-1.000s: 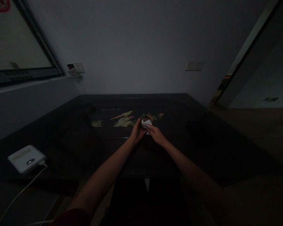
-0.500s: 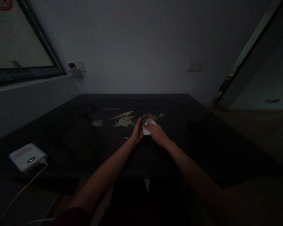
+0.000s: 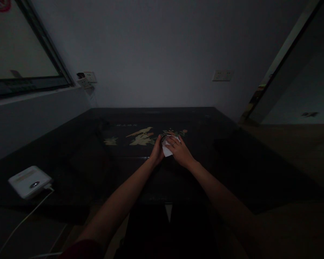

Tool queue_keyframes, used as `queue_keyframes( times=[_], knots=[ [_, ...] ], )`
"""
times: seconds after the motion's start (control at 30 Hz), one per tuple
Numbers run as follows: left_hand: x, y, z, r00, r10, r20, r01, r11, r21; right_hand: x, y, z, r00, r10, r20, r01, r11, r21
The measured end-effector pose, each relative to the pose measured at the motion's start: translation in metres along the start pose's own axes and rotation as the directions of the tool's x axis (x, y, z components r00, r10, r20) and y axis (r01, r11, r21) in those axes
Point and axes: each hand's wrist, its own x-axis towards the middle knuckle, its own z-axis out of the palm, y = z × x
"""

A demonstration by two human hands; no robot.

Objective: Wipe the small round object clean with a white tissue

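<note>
The room is dark. Both my hands meet over the middle of a black table (image 3: 221, 169) painted with birds and flowers. My left hand (image 3: 156, 153) is curled round a small round object (image 3: 163, 137) that I cannot make out well. My right hand (image 3: 179, 151) presses a white cloth or paper (image 3: 167, 150) against that object, fingers bent over it.
A white box-like device (image 3: 29, 181) with a white cable (image 3: 24, 219) lies at the table's left near corner. Wall sockets (image 3: 86, 80) sit at the back left and another socket (image 3: 222, 75) on the far wall. A window frame (image 3: 32, 84) is at left, a doorway (image 3: 286, 64) at right.
My right hand has slid forward and over the white piece, covering more of it and the small object. The left hand has stayed in place.
</note>
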Motion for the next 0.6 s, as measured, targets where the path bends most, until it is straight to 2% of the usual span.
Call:
queue_keyframes(
  times=[0.3,0.6],
  knots=[
    [0.001,-0.001,-0.003,1.0,-0.014,-0.015,0.015,0.998,0.058,-0.001,-0.001,-0.002,0.998,0.015,0.058,-0.011,0.998,-0.061],
    [0.008,-0.003,-0.012,0.994,0.104,0.015,-0.105,0.983,0.147,-0.001,-0.007,0.0,0.992,0.063,0.108,-0.061,0.998,-0.03]
  ],
)
